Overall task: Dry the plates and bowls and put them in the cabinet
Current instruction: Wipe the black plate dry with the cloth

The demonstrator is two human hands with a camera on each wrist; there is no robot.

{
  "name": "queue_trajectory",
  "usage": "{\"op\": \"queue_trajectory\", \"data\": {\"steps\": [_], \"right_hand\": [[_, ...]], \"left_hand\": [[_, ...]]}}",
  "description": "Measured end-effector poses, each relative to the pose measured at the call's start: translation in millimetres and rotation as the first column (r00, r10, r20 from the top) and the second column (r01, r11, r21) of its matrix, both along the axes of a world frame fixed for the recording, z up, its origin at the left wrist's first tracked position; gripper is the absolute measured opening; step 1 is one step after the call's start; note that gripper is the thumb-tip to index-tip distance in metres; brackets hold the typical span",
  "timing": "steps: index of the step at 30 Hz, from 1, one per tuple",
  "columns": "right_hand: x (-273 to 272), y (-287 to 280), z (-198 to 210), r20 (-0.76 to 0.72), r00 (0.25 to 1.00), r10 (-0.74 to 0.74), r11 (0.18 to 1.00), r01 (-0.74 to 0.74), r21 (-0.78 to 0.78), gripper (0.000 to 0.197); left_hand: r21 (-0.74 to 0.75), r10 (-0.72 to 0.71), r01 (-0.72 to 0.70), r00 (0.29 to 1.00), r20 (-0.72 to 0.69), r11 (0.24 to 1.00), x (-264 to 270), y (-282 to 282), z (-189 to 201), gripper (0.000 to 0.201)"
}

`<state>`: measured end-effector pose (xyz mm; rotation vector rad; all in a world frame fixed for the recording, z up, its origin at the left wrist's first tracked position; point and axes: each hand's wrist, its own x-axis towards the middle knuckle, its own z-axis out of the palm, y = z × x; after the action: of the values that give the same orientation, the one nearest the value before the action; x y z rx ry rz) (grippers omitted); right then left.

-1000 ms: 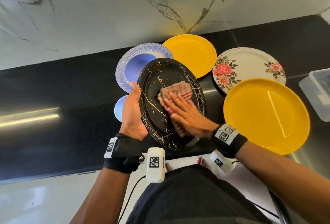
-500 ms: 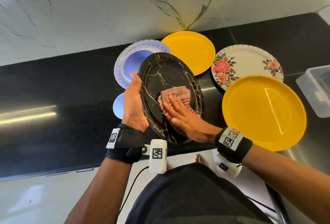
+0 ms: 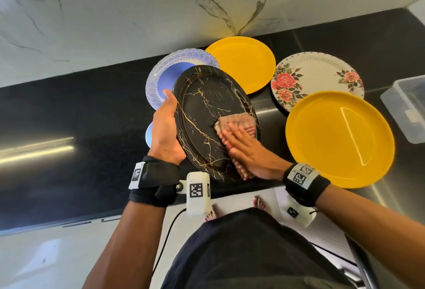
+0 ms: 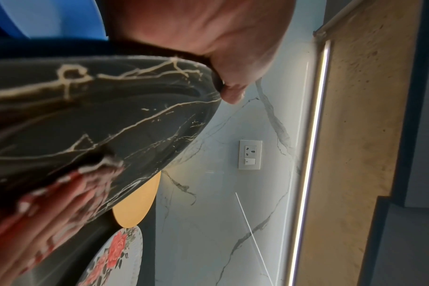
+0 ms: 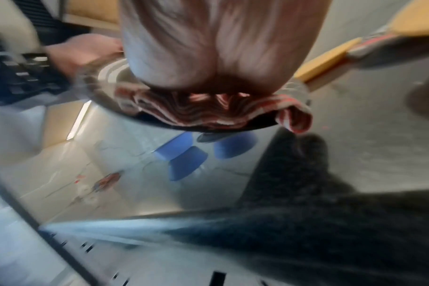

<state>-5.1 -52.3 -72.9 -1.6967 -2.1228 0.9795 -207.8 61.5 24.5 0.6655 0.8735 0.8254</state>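
Left hand [image 3: 166,132] grips the left rim of the black gold-veined plate [image 3: 202,109], thumb on the front edge and fingers hidden behind it, holding it tilted up off the black counter [image 3: 69,116]. Right hand [image 3: 249,153] lies flat on the plate's lower right face, fingers straight and together, pressing a folded red-striped cloth [image 3: 239,123] against it (the right wrist view is blurred, but the cloth shows bunched under the palm). Behind the lifted plate lie a blue patterned plate [image 3: 165,74], partly covered, and a small blue dish [image 3: 149,133] peeking out beside the left hand. Further back sits a yellow plate [image 3: 243,61] near the marble wall [image 3: 138,12]. To the right, a rose-printed plate [image 3: 322,70] is overlapped by a larger yellow plate [image 3: 338,136]. A clear plastic container [image 3: 407,107] sits at the far right edge.
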Motion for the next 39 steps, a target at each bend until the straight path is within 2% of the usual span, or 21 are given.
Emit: {"op": "queue_trajectory", "data": {"steps": [3,10,13,15,17,20,24,27,30,36,39], "right_hand": [[22.1,17.4,-16.5,-0.038,0.985,-0.168,0.985,0.167,-0.043,0.052],[19.4,29.8,-23.6,-0.034,0.969,-0.244,0.969,0.242,-0.044,0.054],[9.5,17.2,-18.3,-0.113,0.964,-0.241,0.969,0.233,-0.08,0.055],[1.0,0.7,-6.3,-0.166,0.967,-0.193,0.974,0.169,-0.148,0.056],[-9.9,-16.4,7.8,-0.164,0.983,-0.081,0.982,0.051,-0.181,0.056],[-29.4,-29.9,27.2,-0.22,0.971,0.096,0.991,-0.114,-0.072,0.055],[-43.6,-33.4,43.5,-0.264,0.94,0.216,0.973,-0.23,-0.022,0.058],[-40.1,-34.1,43.0,-0.225,0.944,0.243,0.966,-0.257,-0.033,0.058],[-29.8,-35.3,32.3,-0.188,0.958,0.216,0.973,-0.228,-0.045,0.057],[-1.7,-29.6,-0.4,-0.051,0.999,-0.013,0.993,0.007,-0.115,0.053],[8.5,-17.6,-6.6,-0.015,0.994,-0.109,0.99,0.107,-0.087,0.056]], "left_hand": [[0.031,-0.01,0.011,1.0,-0.025,0.999,-0.6,1.8,1.8,0.062],[0.056,0.042,-0.039,0.998,-0.046,0.998,0.3,1.0,-2.5,0.063],[0.069,0.092,-0.088,0.994,-0.064,0.994,-2.3,-1.1,-5.4,0.063],[0.081,0.109,-0.104,0.993,-0.051,0.991,-1.9,-1.1,-6.4,0.061],[0.084,0.112,-0.108,0.992,-0.05,0.991,0.7,-1.7,-3.4,0.062],[0.049,0.048,-0.045,0.997,-0.061,0.998,4.3,1.0,-2.4,0.079],[0.052,0.113,-0.108,0.989,-0.095,0.993,4.7,5.9,-5.6,0.064],[0.016,0.093,-0.092,0.992,-0.088,0.996,4.2,4.7,-8.6,0.07],[-0.043,0.048,-0.049,0.999,-0.012,0.998,3.7,0.4,-10.8,0.071],[-0.061,0.06,-0.063,0.997,-0.05,0.996,-2.3,2.4,-7.4,0.064],[-0.042,0.087,-0.091,0.993,-0.081,0.995,-3.7,5.4,-2.4,0.059]]}}
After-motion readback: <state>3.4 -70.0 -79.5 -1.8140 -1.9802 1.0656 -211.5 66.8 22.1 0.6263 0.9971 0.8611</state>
